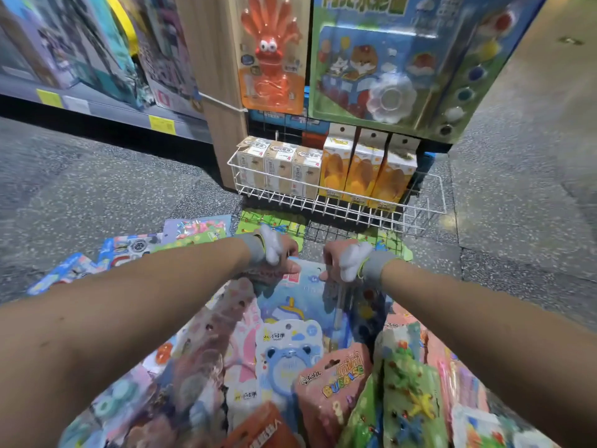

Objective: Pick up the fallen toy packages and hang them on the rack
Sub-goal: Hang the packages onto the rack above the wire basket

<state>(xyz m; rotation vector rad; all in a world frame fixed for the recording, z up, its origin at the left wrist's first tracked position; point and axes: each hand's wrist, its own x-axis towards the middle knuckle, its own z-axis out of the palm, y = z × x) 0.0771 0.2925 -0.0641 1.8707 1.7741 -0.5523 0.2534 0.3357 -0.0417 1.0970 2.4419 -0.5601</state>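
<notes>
At 6 o'clock, nearest me, a pile [245,367] of toy packs fills the lower frame. It is blurred, cut off by the bottom edge and partly covered by both forearms, so I can make out only a pink pack [336,376] and a green pack [407,392] at 5 o'clock. Just past the pile, near centre, the blue pack [300,305] stands tilted up with its lower half buried among the others. My left hand [284,253] and right hand [336,260] each curl over its top edge, one at either corner, pinching it. White pads on the backs of the hands hide most of the fingers, so I cannot tell how deep the hold goes. At 9 o'clock more flat packs [193,231] lie on the speckled floor [97,195], some hidden behind the left arm. At 1 o'clock a white wire basket [420,218] holds a row of boxes [281,166]. Above it, at 12 o'clock, the rack [219,92] carries a lobster pack [271,59] and a paint set [387,66], both cropped by the top edge.
</notes>
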